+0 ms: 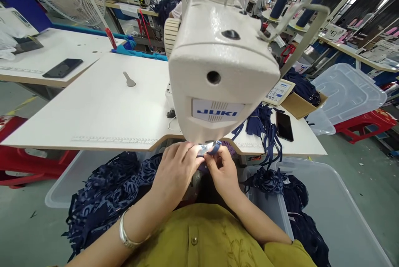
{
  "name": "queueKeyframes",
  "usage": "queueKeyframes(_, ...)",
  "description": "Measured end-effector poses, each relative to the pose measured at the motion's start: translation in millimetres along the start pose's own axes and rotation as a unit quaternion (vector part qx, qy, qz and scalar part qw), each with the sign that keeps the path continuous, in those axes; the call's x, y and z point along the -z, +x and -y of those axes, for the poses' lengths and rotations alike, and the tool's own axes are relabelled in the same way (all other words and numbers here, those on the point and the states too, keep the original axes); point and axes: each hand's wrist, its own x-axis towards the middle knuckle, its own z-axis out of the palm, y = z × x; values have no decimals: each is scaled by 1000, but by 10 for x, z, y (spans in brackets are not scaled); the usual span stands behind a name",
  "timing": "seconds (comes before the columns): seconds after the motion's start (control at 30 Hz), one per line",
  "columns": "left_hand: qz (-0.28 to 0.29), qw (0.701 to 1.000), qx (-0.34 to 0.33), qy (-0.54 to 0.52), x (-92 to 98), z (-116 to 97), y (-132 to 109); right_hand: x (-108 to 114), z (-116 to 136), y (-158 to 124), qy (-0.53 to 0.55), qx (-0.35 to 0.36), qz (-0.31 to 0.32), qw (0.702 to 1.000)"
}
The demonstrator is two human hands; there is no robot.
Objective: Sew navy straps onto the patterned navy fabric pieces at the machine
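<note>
At far left, a dark smartphone [62, 68] lies on a neighbouring table. Nearer, a small grey tool [129, 79] lies alone on the white sewing table [109, 109]. Below the table's front edge, a clear bin [60, 188] holds a heap of navy fabric pieces [106, 194].

The left forearm, with a silver bangle [126, 233] at the wrist, rises over that heap from the lower left. The left hand [176, 171] is palm down, its fingers curled, and its fingertips pinch one end of a short blue strip [209, 149].

The strip sits at the table's front edge, directly under the head of the white Juki sewing machine [218, 63], stretched between the two hands. The right hand [222, 171] comes in from the lower right, its thumb and forefinger pinching the strip's other end, so the two sets of fingertips nearly meet.

Right of the machine, a bundle of navy strips [264, 121] hangs over the table edge, just beside a black phone [284, 125]. Further right, a second clear bin [336, 213] holds more navy fabric.
</note>
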Motion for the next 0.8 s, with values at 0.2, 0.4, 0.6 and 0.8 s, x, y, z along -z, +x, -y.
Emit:
queueKeyframes(0.2, -36, 989, -142, -30, -138, 48, -254, -6, -42, 115, 145, -67, 53, 986)
queueKeyframes(0.4, 12, 994, -99, -32, -171, 62, -319, 37, -113, 265, 138, -64, 72, 986)
queueKeyframes(0.6, -52, 997, -62, -1, -150, -52, -174, 110, -73, 512, -16, 6, 69, 998)
queueKeyframes(0.8, -64, 997, -39, 19, -122, -102, -112, 112, -27, 643, -68, 44, 83, 993)
